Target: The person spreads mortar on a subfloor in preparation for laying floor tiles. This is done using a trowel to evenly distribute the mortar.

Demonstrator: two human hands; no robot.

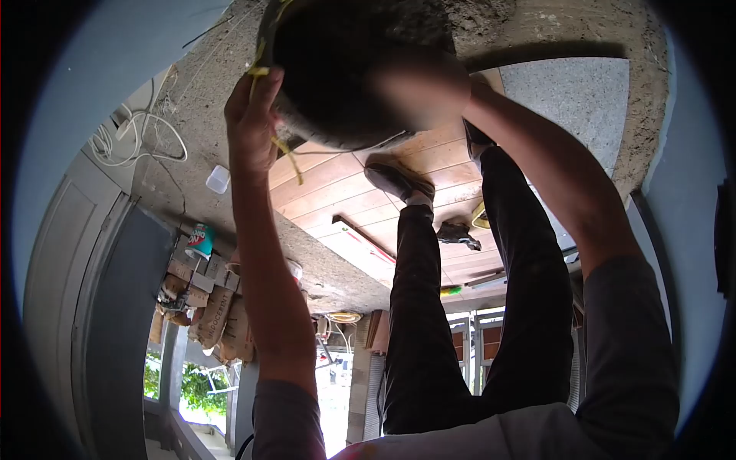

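Note:
A dark, round black bucket (345, 84) fills the top middle, its inside in shadow with dirt-like material near the far edge. My left hand (253, 123) is closed at the left side of its rim, where a yellow cord (290, 159) is tied and hangs down past the fingers. Over the bucket's mouth, my right hand (425, 92) reaches in from the right. Motion smears it, so its fingers and anything in them cannot be made out.
Tan wood-look tiles (337, 176) lie under my shoes (395, 180), beside a loose grey tile (571, 103) and rough concrete. A black plastic scrap (458, 234) lies between my legs. White cable (142, 142), a small clear container (218, 179) and stacked sacks (215, 318) are at left.

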